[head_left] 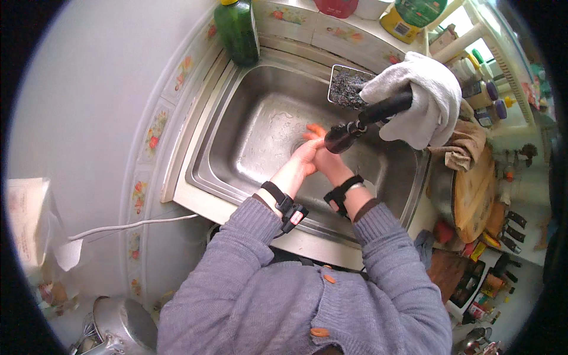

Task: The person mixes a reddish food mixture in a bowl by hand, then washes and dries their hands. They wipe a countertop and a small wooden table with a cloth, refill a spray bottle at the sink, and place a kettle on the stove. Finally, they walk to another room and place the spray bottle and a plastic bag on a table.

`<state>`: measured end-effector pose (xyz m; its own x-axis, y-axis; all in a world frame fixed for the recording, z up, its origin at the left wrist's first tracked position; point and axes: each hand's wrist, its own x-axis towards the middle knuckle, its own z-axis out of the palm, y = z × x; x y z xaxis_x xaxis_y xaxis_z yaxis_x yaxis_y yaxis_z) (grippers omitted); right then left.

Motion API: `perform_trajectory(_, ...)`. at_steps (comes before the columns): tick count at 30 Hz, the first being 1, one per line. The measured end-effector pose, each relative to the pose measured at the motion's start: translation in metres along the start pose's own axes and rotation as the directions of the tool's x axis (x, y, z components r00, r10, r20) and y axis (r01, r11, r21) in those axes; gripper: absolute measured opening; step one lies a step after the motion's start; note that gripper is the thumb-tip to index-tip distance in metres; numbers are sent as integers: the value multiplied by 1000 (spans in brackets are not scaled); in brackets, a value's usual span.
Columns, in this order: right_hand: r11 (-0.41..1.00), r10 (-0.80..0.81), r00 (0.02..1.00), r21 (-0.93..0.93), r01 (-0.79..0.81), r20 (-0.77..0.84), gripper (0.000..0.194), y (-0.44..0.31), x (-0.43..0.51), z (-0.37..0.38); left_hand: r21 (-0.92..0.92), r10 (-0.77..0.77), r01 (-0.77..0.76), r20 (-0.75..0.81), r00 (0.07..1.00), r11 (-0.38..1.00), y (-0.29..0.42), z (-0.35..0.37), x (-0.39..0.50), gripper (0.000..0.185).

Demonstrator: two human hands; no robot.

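My left hand (305, 154) and my right hand (325, 159) meet over the stainless steel sink basin (266, 120), pressed against each other. Orange-tinted fingers reach past them, slightly apart; which hand they belong to is unclear. Directly above hangs the black spray head of a faucet (341, 137), hiding part of my right hand. I see no object in either hand, though the palms are hidden. Black straps circle both wrists. Behind my hands the drain (299, 144) is partly covered. Drops of water dot the basin floor.
A white towel (426, 97) drapes over the faucet. Beside it, a wire basket (330, 84) holds a steel wool scourer (348, 91). A green bottle (238, 33) stands at the back left corner. Right of the sink are a brown cloth (466, 133) and a round wooden board (475, 195).
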<state>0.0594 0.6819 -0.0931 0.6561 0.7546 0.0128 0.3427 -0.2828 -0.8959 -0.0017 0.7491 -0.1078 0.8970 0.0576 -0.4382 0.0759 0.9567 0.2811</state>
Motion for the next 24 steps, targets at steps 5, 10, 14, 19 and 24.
perform_trajectory(5,856,142,990,502,-126,7,34,-11,-18,6,-44,180,-177,59,982,983,-9,-14,16,20)
perform_trajectory(10,583,470,882,753,-304,-9,33,-23,-30,7,-74,162,-148,268,950,986,1,-20,22,23)
perform_trajectory(14,985,81,997,-155,-78,11,33,1,-13,-6,-343,27,-124,-275,961,931,5,-5,27,37)
perform_trajectory(19,987,137,982,67,-147,133,37,28,2,0,190,195,-100,-596,779,977,-16,9,29,46)
perform_trajectory(24,967,-249,957,97,236,147,42,16,-8,-7,307,303,-176,-435,848,935,7,-5,8,48)
